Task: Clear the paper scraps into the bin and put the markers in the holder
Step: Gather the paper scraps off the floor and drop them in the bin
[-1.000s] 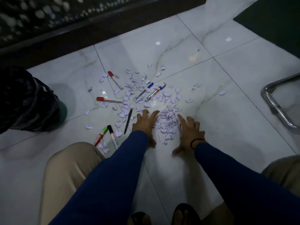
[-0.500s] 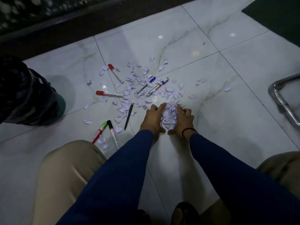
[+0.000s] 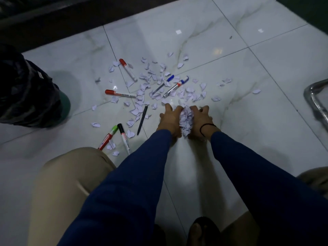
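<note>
Down on the floor (image 3: pixel 248 86), the left hand (image 3: pixel 169 119) and right hand (image 3: pixel 200 119) cup a heap of paper scraps (image 3: pixel 185 120) between them, loose scraps (image 3: pixel 142 96) and markers (image 3: pixel 120 93) scattered just beyond, the bin (image 3: pixel 28 89) off left.

Dim, bluish, underexposed overall. Glossy floor (image 3: pixel 195 41) catches small bright reflections of overhead lights at top centre and top right; faint glare patch among paper scraps (image 3: pixel 186 121). Soft shadow beside dark bin (image 3: pixel 26 89). Corners fall to near black. Wide-angle bending of tile lines at edges. Slight softness, noise.
</note>
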Motion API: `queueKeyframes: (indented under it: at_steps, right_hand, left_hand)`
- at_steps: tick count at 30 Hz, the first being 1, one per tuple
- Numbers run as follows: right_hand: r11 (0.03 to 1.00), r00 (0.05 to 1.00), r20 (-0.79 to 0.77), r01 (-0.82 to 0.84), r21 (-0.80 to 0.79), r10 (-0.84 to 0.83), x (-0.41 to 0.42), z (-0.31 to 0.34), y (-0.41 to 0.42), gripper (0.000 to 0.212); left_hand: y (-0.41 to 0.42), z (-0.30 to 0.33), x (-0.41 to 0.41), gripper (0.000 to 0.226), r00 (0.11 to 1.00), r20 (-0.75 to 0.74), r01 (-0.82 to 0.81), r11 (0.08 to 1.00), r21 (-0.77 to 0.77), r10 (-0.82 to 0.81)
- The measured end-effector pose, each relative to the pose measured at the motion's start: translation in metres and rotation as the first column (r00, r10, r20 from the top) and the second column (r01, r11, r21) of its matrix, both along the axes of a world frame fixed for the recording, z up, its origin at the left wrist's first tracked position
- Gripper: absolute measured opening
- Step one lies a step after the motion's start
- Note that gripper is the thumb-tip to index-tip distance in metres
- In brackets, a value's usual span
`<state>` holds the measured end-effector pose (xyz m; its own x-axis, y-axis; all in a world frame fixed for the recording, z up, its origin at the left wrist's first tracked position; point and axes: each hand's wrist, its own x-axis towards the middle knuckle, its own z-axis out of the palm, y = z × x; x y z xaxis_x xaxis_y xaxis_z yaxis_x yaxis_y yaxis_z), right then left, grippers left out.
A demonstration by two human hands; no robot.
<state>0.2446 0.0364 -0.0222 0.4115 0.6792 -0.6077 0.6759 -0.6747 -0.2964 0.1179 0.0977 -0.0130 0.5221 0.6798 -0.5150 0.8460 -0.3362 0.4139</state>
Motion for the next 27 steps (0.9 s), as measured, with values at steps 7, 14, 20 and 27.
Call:
queueKeyframes:
  at_steps: [7, 14, 20, 27]
  right_hand:
    - [1.000, 0.998, -0.063, 0.007, 0.027, -0.005, -0.015, 0.023, 0.010, 0.044]
    - [0.987, 0.990, -0.102, -0.088, 0.138, 0.102, -0.039, 0.101, 0.054, 0.034]
    - [0.932, 0.931, -0.255, -0.175, 0.319, 0.262, -0.144, 0.200, 0.152, 0.043]
    - [0.895, 0.876, -0.334, -0.206, 0.397, 0.349, -0.234, 0.238, 0.210, 0.026]
  left_hand:
    - [-0.005, 0.011, -0.005, 0.063, 0.986, 0.127, -0.102, 0.992, -0.081, 0.112]
    - [0.026, 0.071, -0.048, 0.027, 0.841, 0.305, -0.407, 0.894, -0.185, 0.446]
    - [0.089, 0.172, -0.164, 0.041, 0.545, 0.456, -0.667, 0.694, -0.273, 0.703]
    - [0.144, 0.196, -0.253, 0.055, 0.396, 0.498, -0.761, 0.579, -0.293, 0.772]
